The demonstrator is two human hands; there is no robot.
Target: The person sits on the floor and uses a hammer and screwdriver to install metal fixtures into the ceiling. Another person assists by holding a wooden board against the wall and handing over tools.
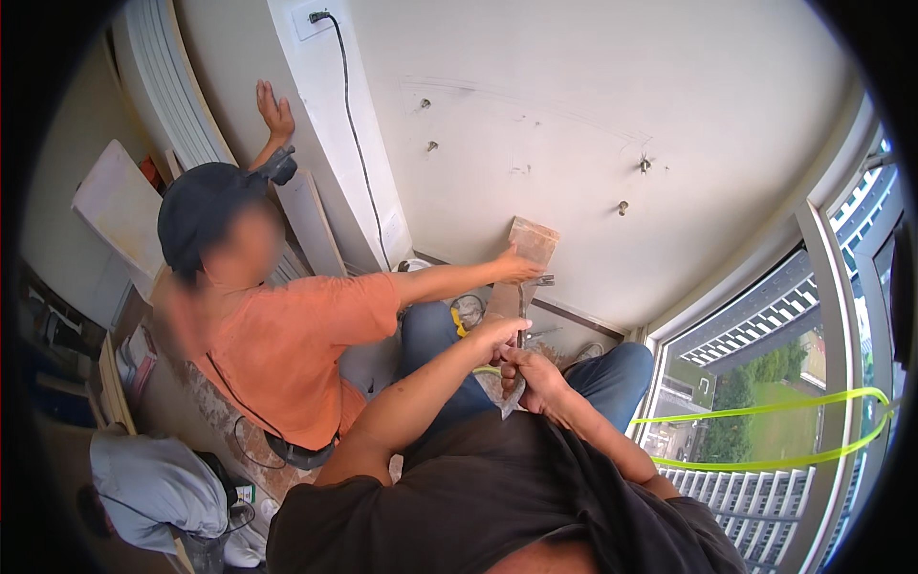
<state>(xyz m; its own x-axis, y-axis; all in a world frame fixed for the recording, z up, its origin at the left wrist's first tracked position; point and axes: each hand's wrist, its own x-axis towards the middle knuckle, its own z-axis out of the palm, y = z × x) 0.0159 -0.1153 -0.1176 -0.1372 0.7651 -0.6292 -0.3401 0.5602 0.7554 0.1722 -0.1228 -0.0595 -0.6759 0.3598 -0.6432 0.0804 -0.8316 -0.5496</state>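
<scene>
Gripping slim dark metal claw hammer in left hand, crumpled clear plastic bag in right hand! Apparently mid-preparation; probably needs bag opened next.

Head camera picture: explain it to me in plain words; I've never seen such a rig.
There is no machine here. A wide, rounded lens on a person's head looks down past their own dark shirt, so picture left is their left. Their bare hands meet in the middle. The left hand is at the handle of what looks like a hammer; the right hand seems to hold a crumpled plastic bag. The co-worker in orange has one hand on a brown board by the wall, where metal fittings stick out. The floor items are too small to name surely.
</scene>
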